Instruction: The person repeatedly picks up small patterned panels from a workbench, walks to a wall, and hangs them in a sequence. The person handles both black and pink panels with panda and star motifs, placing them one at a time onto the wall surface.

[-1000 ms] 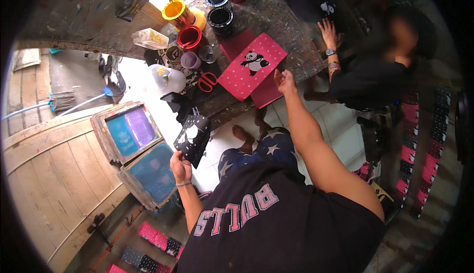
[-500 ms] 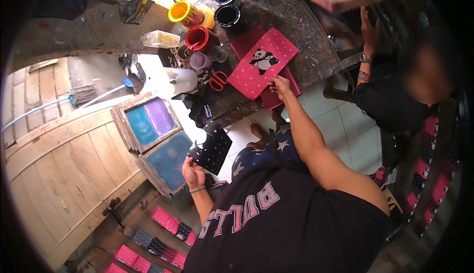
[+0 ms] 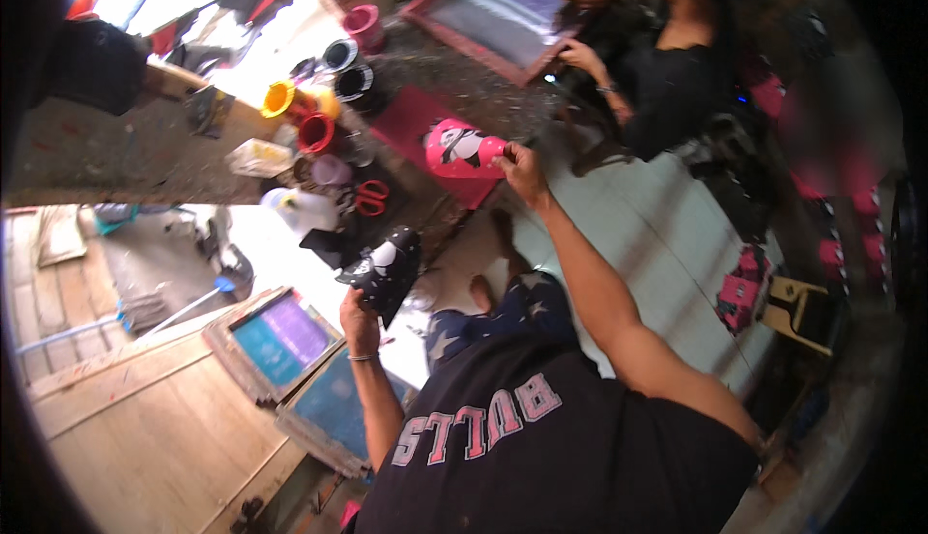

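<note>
My left hand (image 3: 358,323) grips the lower edge of a black star-patterned sheet (image 3: 394,281) with a white print on it, held in front of the table. In the fingers of my right hand (image 3: 524,173) is the corner of a pink sheet (image 3: 466,149) with a panda print. This pink sheet is lifted and bowed, above a plain dark-pink sheet (image 3: 414,116) that lies on the stained table. Red-handled scissors (image 3: 371,198) lie at the table's near edge, between the two held sheets.
Paint pots, one yellow (image 3: 278,99), one red (image 3: 315,133), stand at the table's left. A co-worker (image 3: 667,89) handles a red-framed screen (image 3: 454,27) at the far side. More framed screens (image 3: 280,341) lie lower left. A small stool (image 3: 797,312) stands at right.
My right hand has raised the panda-printed pink sheet off the table and bent it. The black sheet stays in my left hand, now tilted. My view has turned right; the co-worker's frame is lower.
</note>
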A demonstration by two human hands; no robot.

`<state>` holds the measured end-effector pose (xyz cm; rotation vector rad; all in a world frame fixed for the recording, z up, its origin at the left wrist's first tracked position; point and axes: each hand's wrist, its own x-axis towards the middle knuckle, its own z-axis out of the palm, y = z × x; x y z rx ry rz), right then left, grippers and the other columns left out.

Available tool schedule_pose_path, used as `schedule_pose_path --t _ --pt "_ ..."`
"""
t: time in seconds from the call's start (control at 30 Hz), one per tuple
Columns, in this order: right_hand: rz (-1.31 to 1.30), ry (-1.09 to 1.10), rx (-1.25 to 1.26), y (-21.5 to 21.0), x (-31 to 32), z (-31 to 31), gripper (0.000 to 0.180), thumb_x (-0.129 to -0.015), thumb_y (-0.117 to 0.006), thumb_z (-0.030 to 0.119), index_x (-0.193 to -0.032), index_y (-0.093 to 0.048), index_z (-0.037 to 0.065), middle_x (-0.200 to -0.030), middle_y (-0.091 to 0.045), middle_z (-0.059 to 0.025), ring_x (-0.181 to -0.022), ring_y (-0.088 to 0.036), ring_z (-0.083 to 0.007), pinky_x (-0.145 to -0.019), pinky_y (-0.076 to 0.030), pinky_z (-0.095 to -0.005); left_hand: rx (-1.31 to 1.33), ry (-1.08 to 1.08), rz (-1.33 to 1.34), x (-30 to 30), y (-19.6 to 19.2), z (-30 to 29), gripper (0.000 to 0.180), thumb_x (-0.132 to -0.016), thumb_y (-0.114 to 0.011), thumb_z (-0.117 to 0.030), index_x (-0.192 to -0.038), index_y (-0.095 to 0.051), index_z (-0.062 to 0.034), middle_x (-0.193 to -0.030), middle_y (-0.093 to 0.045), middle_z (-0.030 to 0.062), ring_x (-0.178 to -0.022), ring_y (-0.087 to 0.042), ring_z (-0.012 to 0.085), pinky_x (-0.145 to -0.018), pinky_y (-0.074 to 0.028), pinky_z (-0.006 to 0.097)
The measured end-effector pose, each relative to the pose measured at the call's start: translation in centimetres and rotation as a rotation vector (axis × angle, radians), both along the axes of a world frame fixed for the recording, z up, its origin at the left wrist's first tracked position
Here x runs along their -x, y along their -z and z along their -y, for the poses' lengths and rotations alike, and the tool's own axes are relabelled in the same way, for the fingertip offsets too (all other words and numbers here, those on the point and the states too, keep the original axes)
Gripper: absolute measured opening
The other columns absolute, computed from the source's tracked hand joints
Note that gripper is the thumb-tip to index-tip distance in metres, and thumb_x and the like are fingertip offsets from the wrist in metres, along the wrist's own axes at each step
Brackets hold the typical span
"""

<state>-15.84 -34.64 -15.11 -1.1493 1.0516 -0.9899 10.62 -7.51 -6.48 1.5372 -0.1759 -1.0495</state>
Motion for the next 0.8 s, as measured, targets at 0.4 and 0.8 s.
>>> schedule_pose_path --t 0.4,0.8 --pt "-0.282 0.704 -0.159 -2.4 31.4 -29.9 0.018 -0.077 -0.059 0.013 -0.089 -0.067 0.001 -0.073 -0.065 -0.0040 -0.068 -0.058 -0.0093 -0.063 -0.045 -0.0266 0.202 0.852 -0.139 17.5 1.9 4.7 0.019 -0.088 -0.040 -0.009 -0.095 -0.058 -0.0059 -0.082 -0.053 -0.0010 -0.071 -0.048 0.0084 -0.064 -0.041 0.023" --pt "-0.330 1.367 -0.305 1.8 60.9 -61.4 0.012 -0.081 -0.055 0.006 -0.085 -0.065 0.001 -0.059 -0.055 0.0014 -0.050 -0.046 -0.0045 -0.045 -0.037 -0.0234 -0.060 1.170 -0.130 59.9 3.6 1.2 0.011 -0.084 -0.047 -0.009 -0.078 -0.056 -0.0131 -0.060 -0.041 -0.0073 -0.045 -0.036 0.0025 -0.039 -0.033 0.018"
